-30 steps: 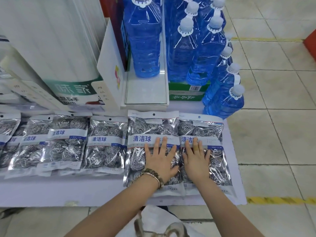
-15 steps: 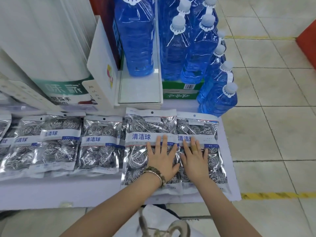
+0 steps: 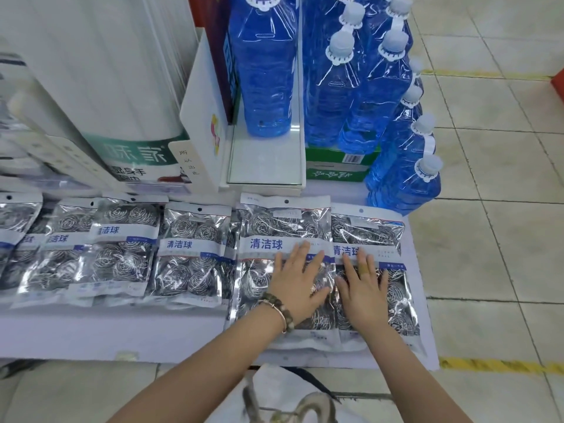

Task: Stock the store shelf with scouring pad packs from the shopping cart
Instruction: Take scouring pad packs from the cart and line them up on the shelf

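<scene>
Silver foil scouring pad packs (image 3: 192, 257) lie flat in a row on the white shelf board (image 3: 91, 334), long axes running 6 to 12 o'clock, hang-holes at 12. At the row's 3 o'clock end, the left hand (image 3: 297, 282) and right hand (image 3: 363, 288) press palm-down on neighbouring packs, fingers straight and spread toward 12.

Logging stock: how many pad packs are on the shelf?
6 on top: one pack under the left hand, one under the right hand, four overlapping to their left. More may lie hidden beneath.
</scene>
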`<state>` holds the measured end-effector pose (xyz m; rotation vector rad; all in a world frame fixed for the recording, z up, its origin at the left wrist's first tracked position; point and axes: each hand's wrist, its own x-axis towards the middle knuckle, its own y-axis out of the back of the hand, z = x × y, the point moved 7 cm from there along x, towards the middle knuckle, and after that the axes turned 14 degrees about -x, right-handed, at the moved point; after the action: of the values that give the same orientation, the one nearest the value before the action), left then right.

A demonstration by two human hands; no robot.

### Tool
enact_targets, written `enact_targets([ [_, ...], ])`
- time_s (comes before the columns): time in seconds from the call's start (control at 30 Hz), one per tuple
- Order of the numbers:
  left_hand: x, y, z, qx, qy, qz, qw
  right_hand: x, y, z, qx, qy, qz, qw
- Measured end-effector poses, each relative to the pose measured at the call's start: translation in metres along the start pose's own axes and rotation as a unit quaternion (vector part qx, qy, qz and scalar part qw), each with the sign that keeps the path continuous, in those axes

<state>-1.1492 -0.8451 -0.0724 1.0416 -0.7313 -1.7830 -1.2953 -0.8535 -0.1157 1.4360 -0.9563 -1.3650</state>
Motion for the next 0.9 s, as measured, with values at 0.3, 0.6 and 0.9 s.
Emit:
enact_targets([
  [0.3, -0.007, -0.015, -0.020, 0.083, 0.014, 0.000, 0.996, 0.000, 0.000, -0.004, -0.016, 0.001, 0.004, 1.000],
  [0.6, -0.010, -0.010, -0.019, 0.071, 0.021, 0.000, 0.997, -0.003, 0.012, -0.003, 0.020, 0.006, -0.024, 1.000],
  [0.9, -0.079, 0.050, -0.045, -0.248, 0.106, 0.213, 0.939, -0.019, 0.068, -0.084, 0.145, 0.153, 0.005, 0.978],
])
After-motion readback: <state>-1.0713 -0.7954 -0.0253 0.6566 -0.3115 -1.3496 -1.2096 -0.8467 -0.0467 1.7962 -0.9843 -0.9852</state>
